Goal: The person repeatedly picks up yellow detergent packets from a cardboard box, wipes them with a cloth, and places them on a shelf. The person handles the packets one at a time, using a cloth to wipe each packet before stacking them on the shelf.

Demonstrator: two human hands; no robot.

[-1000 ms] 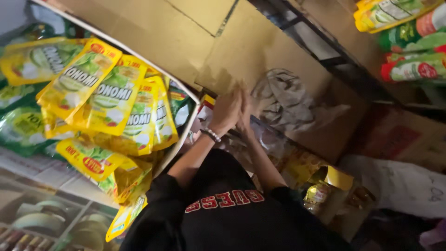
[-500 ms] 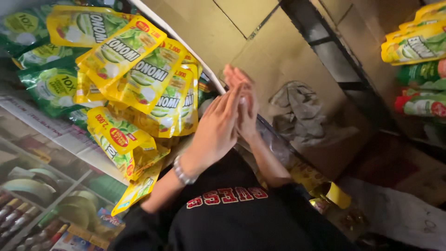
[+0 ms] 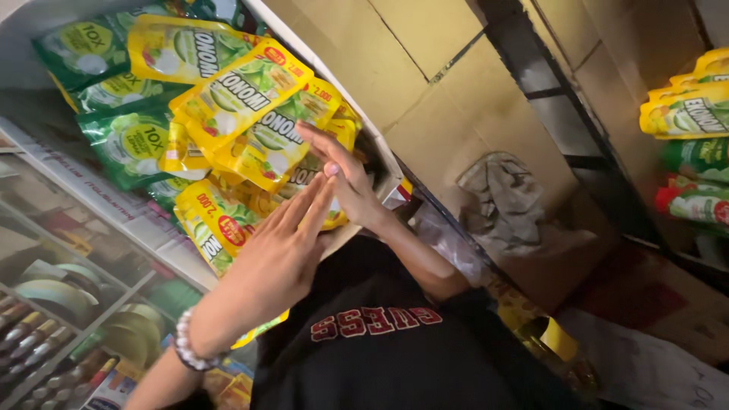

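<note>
Both hands have risen from the low boxes toward the pouch box. Nearest, the left hand [image 3: 285,243], with a bead bracelet [image 3: 184,351] on its wrist, is flat and open, holding nothing. Its fingertips meet the right hand [image 3: 345,178], also open and empty, which rests against the yellow pouches [image 3: 250,114]. These pouches lie heaped in a tilted cardboard box [image 3: 380,148], probably so they show. Farther off, a grey cloth [image 3: 501,201] lies on the cartons.

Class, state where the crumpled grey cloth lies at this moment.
In the head view, the grey cloth lies right of centre, against the brown cardboard boxes, right of the right hand.
</note>
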